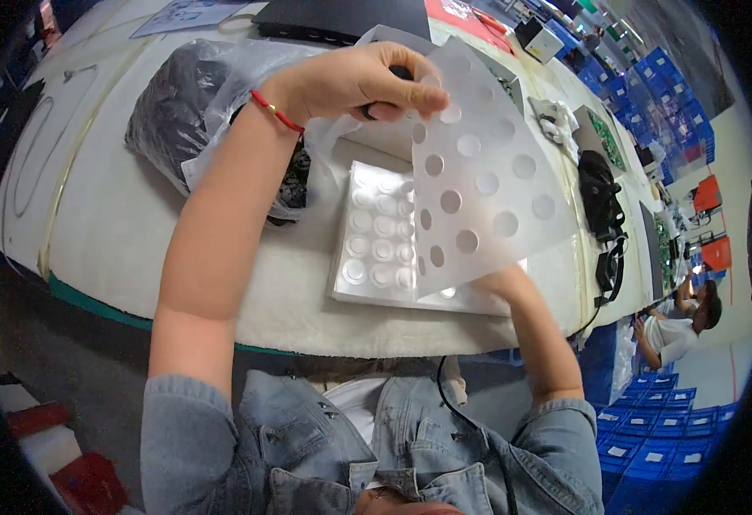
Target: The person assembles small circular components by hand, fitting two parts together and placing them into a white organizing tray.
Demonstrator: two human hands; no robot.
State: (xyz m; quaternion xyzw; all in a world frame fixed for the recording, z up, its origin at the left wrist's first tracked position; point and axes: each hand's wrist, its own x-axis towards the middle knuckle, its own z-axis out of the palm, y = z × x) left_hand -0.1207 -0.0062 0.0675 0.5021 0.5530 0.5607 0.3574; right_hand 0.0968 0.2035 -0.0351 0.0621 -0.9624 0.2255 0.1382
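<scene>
My left hand (372,86) is raised above the table and pinches the upper left edge of a translucent white sheet (488,184) with rows of round holes. Something black, only partly showing, is also tucked among its fingers. The sheet stands tilted over a white tray (342,287) with rows of round pockets, covering the tray's right part. Pale round pieces appear to sit in the visible pockets. My right hand (498,281) is at the tray's right side, low behind the sheet. Its fingers are hidden, so I cannot tell what it touches.
A dark bag in clear plastic (183,112) lies left of the tray. Behind the sheet stands an open white box (380,36). A black strapped item (599,193) and a box of green circuit boards (603,142) are on the right. One person (681,326) sits farther right near blue bins (651,438).
</scene>
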